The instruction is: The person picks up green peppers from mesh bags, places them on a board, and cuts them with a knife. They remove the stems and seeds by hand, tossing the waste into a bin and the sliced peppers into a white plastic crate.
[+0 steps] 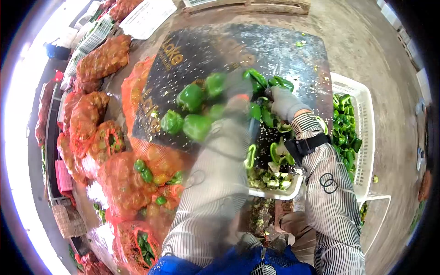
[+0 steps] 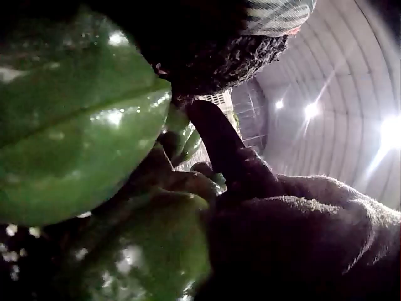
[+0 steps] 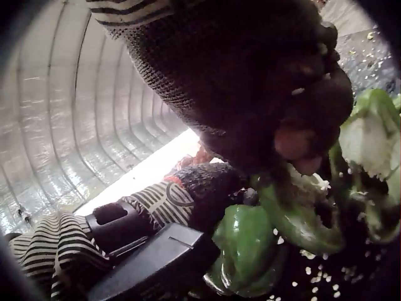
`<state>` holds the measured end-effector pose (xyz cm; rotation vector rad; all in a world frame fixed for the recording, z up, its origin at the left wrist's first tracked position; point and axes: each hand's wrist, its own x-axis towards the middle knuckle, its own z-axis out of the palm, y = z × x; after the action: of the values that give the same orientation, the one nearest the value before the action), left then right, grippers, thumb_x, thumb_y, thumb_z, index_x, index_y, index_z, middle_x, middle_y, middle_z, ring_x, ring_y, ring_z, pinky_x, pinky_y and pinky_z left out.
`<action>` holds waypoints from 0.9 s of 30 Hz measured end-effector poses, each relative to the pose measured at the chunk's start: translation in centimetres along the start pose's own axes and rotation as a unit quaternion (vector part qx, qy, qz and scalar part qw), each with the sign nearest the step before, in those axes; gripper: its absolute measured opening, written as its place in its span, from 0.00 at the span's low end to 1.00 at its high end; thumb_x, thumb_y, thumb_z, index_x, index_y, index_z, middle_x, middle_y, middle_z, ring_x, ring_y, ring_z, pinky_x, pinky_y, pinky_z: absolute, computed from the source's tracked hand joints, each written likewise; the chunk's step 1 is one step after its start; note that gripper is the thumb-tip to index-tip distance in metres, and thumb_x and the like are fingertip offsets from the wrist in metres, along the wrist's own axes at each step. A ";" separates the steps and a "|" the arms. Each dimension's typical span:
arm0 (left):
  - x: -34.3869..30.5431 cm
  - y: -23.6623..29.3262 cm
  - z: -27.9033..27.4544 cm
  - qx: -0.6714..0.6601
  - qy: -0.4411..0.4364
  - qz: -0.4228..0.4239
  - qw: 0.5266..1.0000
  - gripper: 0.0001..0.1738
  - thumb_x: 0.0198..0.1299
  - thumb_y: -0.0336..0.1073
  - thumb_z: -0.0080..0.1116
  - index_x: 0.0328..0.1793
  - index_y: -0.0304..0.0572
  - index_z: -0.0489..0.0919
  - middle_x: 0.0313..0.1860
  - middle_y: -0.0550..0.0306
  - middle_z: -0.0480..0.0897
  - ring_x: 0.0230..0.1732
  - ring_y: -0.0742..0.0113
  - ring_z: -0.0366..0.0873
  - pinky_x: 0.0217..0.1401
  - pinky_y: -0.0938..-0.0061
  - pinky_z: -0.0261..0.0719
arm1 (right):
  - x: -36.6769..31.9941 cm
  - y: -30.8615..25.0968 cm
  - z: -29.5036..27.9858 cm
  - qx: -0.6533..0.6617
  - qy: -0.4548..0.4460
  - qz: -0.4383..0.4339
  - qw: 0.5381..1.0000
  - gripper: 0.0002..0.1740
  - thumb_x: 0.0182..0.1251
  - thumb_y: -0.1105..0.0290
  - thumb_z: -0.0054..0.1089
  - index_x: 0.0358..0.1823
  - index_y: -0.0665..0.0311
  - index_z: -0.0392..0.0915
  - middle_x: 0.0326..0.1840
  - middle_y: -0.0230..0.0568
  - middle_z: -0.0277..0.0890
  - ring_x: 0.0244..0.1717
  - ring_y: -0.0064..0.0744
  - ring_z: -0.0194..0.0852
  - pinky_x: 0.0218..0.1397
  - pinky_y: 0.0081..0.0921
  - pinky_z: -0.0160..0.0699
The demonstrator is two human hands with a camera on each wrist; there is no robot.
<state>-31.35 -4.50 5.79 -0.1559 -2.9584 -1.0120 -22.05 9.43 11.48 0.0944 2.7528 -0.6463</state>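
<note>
**Cut pepper hanging under the right hand**

The right hand [image 3: 250, 81] is pinching a cut pepper [image 3: 301, 219] in curled fingertips [image 3: 301, 144] — the piece is hanging just below the palm, over the black board [image 1: 284, 50]. The left hand [image 1: 238, 103], blurred, is sitting just beside it among whole peppers [image 1: 190, 97] — its grip cannot be told.
</note>
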 end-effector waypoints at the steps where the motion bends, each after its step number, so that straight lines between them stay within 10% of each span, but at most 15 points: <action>1: -0.4 0.1 -0.3 -0.009 -0.007 0.006 1.000 0.20 0.64 0.43 0.57 0.63 0.60 0.79 0.54 0.48 0.83 0.53 0.49 0.82 0.58 0.62 0.80 | -0.5 -0.2 -0.5 0.032 -0.021 0.012 0.999 0.22 0.62 0.67 0.61 0.57 0.67 0.73 0.53 0.60 0.77 0.58 0.55 0.75 0.60 0.41 0.74; 6: -0.2 -1.0 1.0 0.016 -0.013 0.004 1.000 0.21 0.66 0.43 0.58 0.65 0.62 0.78 0.54 0.50 0.83 0.52 0.53 0.82 0.58 0.62 0.81 | -0.2 0.1 0.1 0.029 -0.034 0.071 0.996 0.20 0.63 0.69 0.59 0.55 0.69 0.72 0.49 0.60 0.79 0.41 0.50 0.85 0.38 0.42 0.83; 9: -0.6 0.1 -1.0 0.025 -0.064 -0.027 0.997 0.21 0.66 0.45 0.58 0.65 0.57 0.78 0.57 0.50 0.81 0.55 0.56 0.80 0.57 0.65 0.81 | -0.1 -1.7 -0.8 0.026 -0.117 0.111 0.987 0.17 0.66 0.73 0.54 0.54 0.76 0.73 0.54 0.58 0.78 0.55 0.47 0.79 0.60 0.37 0.77; 12: -0.3 1.0 -0.7 -0.003 -0.047 -0.035 0.998 0.23 0.65 0.47 0.58 0.64 0.50 0.78 0.59 0.47 0.80 0.58 0.54 0.78 0.58 0.64 0.80 | -0.9 -0.8 -0.1 0.040 -0.109 0.132 0.984 0.16 0.66 0.74 0.53 0.53 0.77 0.73 0.49 0.56 0.79 0.50 0.45 0.82 0.57 0.37 0.79; 16: 0.0 -0.1 0.2 -0.023 -0.024 -0.071 0.997 0.28 0.59 0.48 0.62 0.63 0.44 0.78 0.59 0.43 0.79 0.61 0.49 0.77 0.66 0.61 0.73 | -6.3 1.2 -1.8 0.083 -0.090 0.092 0.988 0.17 0.64 0.69 0.57 0.51 0.70 0.69 0.32 0.50 0.78 0.24 0.34 0.81 0.22 0.30 0.76; 21: -1.9 -1.0 -6.0 0.084 0.068 0.100 0.989 0.21 0.63 0.46 0.57 0.56 0.43 0.79 0.55 0.44 0.82 0.55 0.45 0.79 0.61 0.60 0.76 | -10.5 -0.6 -4.6 0.173 -0.010 0.083 0.981 0.15 0.63 0.69 0.56 0.47 0.70 0.70 0.31 0.48 0.77 0.20 0.31 0.77 0.24 0.30 0.76; 24: -9.4 -1.2 -13.7 0.020 0.119 -0.022 0.992 0.18 0.65 0.45 0.54 0.55 0.43 0.80 0.50 0.44 0.82 0.50 0.48 0.81 0.54 0.62 0.78 | -13.1 -2.7 -4.6 0.206 0.065 -0.003 0.976 0.17 0.61 0.65 0.54 0.46 0.70 0.72 0.32 0.54 0.77 0.33 0.45 0.80 0.39 0.40 0.77; 25: -11.6 -3.3 -14.5 0.083 0.180 0.135 0.971 0.18 0.65 0.45 0.54 0.55 0.43 0.79 0.48 0.44 0.81 0.48 0.49 0.81 0.52 0.61 0.77 | -13.5 -3.5 -3.8 0.189 0.044 -0.021 0.981 0.18 0.61 0.64 0.55 0.46 0.70 0.72 0.33 0.55 0.78 0.37 0.49 0.80 0.42 0.42 0.76; 27: -14.4 -9.7 -12.7 0.061 0.183 -0.015 0.981 0.21 0.64 0.43 0.55 0.61 0.42 0.75 0.52 0.42 0.78 0.53 0.46 0.77 0.56 0.58 0.75 | -14.0 -6.2 -1.8 0.169 0.026 -0.075 0.982 0.16 0.61 0.63 0.57 0.41 0.69 0.70 0.32 0.53 0.76 0.35 0.48 0.78 0.40 0.42 0.75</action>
<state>-18.26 -21.20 9.27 0.0706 -2.6803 -0.7604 -10.07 4.79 19.97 -0.0222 2.6893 -1.1635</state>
